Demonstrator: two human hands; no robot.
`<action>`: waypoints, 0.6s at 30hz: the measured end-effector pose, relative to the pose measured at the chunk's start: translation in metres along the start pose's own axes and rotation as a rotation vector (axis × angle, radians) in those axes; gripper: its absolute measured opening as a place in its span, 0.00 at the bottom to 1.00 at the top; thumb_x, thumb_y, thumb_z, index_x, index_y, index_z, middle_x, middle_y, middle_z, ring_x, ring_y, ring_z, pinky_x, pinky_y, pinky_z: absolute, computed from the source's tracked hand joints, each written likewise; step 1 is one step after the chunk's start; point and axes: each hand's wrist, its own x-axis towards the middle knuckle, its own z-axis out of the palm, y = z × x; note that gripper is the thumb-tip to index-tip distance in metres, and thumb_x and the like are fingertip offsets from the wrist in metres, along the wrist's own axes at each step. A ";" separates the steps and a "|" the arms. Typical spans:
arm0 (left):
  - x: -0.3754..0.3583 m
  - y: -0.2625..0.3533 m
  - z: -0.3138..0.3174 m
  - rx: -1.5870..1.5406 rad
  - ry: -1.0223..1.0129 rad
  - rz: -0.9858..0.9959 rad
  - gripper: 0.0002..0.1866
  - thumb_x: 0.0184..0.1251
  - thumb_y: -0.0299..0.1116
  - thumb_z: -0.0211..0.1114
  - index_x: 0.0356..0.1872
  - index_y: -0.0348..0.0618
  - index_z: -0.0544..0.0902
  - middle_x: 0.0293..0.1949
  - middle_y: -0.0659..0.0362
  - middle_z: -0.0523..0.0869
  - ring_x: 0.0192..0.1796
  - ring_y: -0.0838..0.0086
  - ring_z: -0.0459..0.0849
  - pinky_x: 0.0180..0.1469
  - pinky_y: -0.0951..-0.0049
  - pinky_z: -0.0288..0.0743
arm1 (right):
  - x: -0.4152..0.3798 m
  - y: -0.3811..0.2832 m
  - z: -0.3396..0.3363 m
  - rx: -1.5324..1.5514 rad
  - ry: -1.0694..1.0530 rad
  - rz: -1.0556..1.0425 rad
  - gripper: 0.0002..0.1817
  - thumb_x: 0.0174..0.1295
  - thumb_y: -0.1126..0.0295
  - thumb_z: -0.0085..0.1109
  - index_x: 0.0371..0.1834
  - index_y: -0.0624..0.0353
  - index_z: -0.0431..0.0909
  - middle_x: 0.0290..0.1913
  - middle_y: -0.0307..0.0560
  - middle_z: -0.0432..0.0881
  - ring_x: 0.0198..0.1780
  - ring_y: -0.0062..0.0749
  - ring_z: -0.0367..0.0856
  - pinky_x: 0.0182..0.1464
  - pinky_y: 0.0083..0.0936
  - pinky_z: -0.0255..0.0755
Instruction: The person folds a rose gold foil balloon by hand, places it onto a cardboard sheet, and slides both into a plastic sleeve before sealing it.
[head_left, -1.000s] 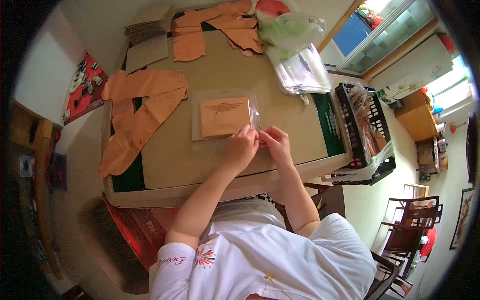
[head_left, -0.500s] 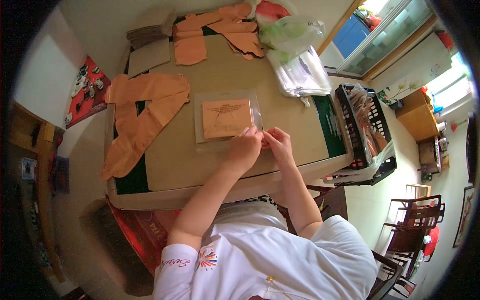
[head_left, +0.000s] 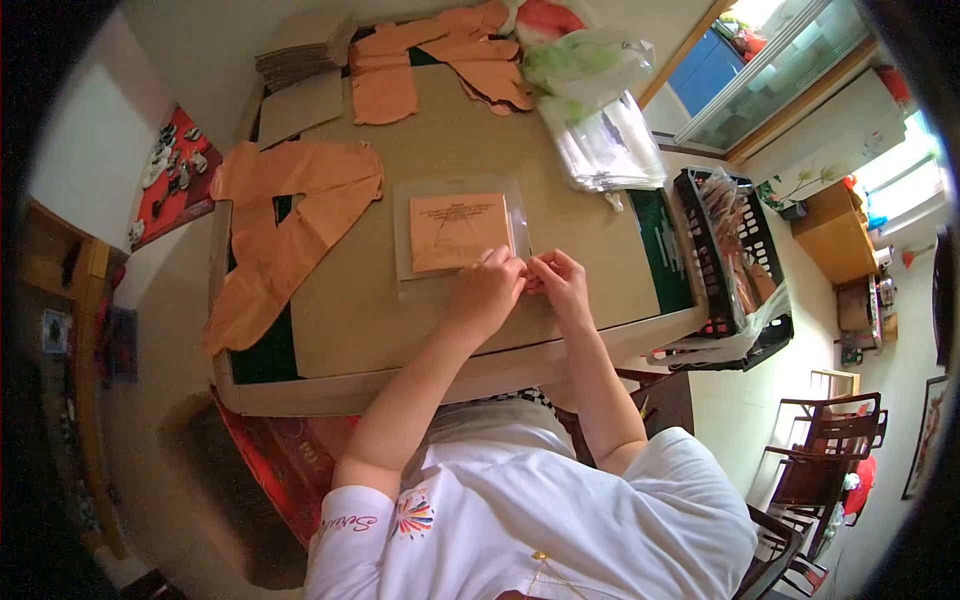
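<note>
A flat folded orange piece [head_left: 459, 232] with dark printed text lies inside a clear plastic bag [head_left: 404, 262] on the board-covered table. At the bag's lower right corner, my left hand [head_left: 490, 283] is closed in a pinch on the plastic. My right hand [head_left: 560, 283] is also closed, its fingertips meeting those of the left just beyond the bag's right edge. Whatever lies between the right fingertips is too small to make out. To the left, a large orange balloon-like letter A [head_left: 325, 190] is spread flat.
More flat orange shapes [head_left: 385, 92] and a stack of cardboard [head_left: 300, 50] lie at the back. Clear plastic bags [head_left: 610, 145] are piled at the back right, beside a green-and-white bag [head_left: 590, 75]. A black crate [head_left: 705, 250] with packed orange pieces stands right of the table.
Both hands stay together at the bag's corner, with only a slight shift. The view has moved a little; the bag and the orange pieces otherwise look the same.
</note>
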 end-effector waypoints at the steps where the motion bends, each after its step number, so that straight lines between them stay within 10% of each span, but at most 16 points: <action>1: 0.002 0.000 0.004 0.029 -0.018 0.015 0.05 0.55 0.29 0.67 0.30 0.41 0.81 0.34 0.55 0.80 0.41 0.61 0.81 0.42 0.61 0.77 | -0.002 -0.001 0.002 0.011 0.000 -0.001 0.07 0.64 0.72 0.60 0.31 0.64 0.78 0.26 0.40 0.81 0.27 0.20 0.78 0.28 0.16 0.71; 18: 0.002 -0.002 0.018 0.257 -0.017 0.112 0.04 0.55 0.30 0.61 0.27 0.42 0.80 0.34 0.58 0.80 0.42 0.67 0.82 0.37 0.68 0.81 | 0.004 0.003 0.001 -0.005 0.024 0.001 0.08 0.64 0.71 0.60 0.29 0.63 0.76 0.24 0.40 0.79 0.24 0.19 0.76 0.25 0.16 0.70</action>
